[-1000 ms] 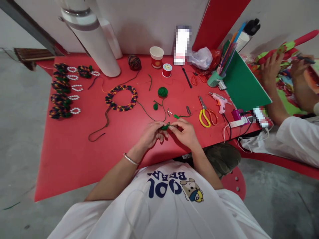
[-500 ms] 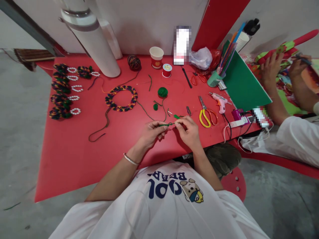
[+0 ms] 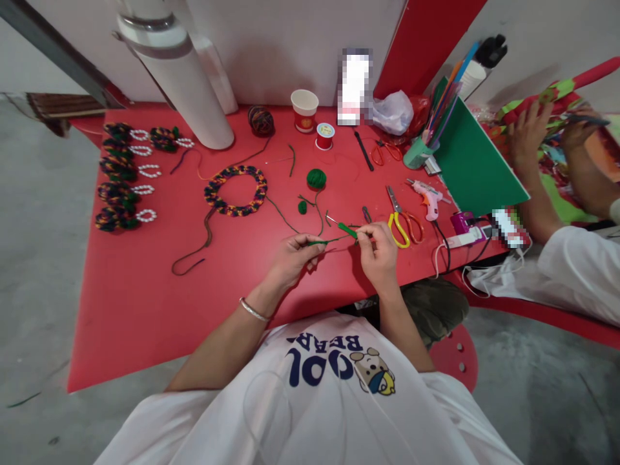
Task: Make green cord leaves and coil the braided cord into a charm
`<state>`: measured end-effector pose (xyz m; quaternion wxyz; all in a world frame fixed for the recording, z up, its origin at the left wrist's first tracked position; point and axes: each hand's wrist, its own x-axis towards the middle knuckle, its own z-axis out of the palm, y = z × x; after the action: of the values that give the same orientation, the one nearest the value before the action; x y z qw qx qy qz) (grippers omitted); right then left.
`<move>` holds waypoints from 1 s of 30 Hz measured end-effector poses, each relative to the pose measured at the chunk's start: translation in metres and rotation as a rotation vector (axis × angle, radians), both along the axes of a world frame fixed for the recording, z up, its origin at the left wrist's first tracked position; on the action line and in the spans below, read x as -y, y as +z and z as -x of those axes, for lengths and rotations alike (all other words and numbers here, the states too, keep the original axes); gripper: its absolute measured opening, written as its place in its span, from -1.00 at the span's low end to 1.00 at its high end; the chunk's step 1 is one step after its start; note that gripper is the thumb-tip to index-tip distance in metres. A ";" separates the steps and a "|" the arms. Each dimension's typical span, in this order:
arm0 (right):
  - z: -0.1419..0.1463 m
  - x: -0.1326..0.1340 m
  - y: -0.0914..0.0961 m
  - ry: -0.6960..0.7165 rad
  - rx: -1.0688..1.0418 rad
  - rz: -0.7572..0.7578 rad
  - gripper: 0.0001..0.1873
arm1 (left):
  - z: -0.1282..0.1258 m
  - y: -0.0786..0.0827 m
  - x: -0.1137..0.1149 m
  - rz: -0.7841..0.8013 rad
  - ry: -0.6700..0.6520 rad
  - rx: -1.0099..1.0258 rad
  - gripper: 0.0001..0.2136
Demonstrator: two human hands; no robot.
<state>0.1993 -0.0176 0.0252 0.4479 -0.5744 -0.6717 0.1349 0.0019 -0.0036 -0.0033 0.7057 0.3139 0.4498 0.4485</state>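
Observation:
My left hand is closed on a piece of green yarn, thumb pressed against the fingers. From there the yarn stretches right to my right hand, whose fingertips pinch it. Beside the right fingertips, a crochet hook with a green handle appears to lie on the table, its metal tip pointing left. Farther back sit a green yarn ball and a smaller green ball. A multicoloured crocheted ring lies left of them.
Yellow-and-orange-handled scissors and a pink glue gun lie to the right. A paper cup, thread spool and white flask stand behind. Beaded crocheted pieces line the left edge. A co-worker's hands are at far right.
My right hand has moved right, away from the left, drawing out a longer span of yarn and uncovering more of the hook's handle. My left hand stays in place.

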 end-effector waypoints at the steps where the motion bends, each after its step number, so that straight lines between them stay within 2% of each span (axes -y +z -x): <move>1: 0.000 0.000 0.000 -0.001 -0.027 0.010 -0.79 | 0.000 -0.001 0.000 -0.004 0.000 0.001 -0.70; 4: -0.002 0.001 0.000 0.043 -0.107 0.080 -0.79 | 0.000 -0.002 0.001 -0.020 0.011 -0.010 -0.74; 6: -0.005 0.000 0.000 0.151 -0.109 0.148 -0.83 | 0.001 -0.002 0.002 -0.053 0.030 -0.057 -0.77; 9: -0.009 0.000 0.001 0.264 -0.084 0.209 -0.89 | 0.002 0.001 0.002 -0.227 0.103 -0.212 -0.84; 13: -0.001 0.005 0.006 0.234 -0.285 0.355 -0.59 | 0.002 0.007 0.002 -0.468 0.148 -0.357 -0.93; 17: 0.015 0.004 0.000 0.301 -0.530 0.534 -0.44 | 0.001 0.010 0.003 -0.530 0.171 -0.399 -0.92; 21: 0.024 0.000 -0.011 0.293 -0.611 0.661 -0.42 | 0.000 0.011 0.005 -0.583 0.216 -0.459 -0.89; 23: 0.025 -0.001 -0.013 0.260 -0.554 0.608 -0.56 | 0.000 0.010 0.005 -0.621 0.231 -0.482 -0.87; 25: 0.023 -0.001 -0.012 0.224 -0.432 0.481 -0.70 | 0.000 0.007 0.005 -0.657 0.240 -0.500 -0.87; 27: 0.022 -0.001 -0.009 0.208 -0.318 0.378 -0.75 | 0.000 0.003 0.004 -0.699 0.245 -0.517 -0.87; 30: 0.022 0.000 -0.007 0.215 -0.310 0.376 -0.74 | 0.000 -0.002 0.004 -0.770 0.250 -0.546 -0.85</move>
<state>0.1768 -0.0172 0.0185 0.4139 -0.5455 -0.6154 0.3905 0.0014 -0.0073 -0.0051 0.3353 0.6018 0.4542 0.5648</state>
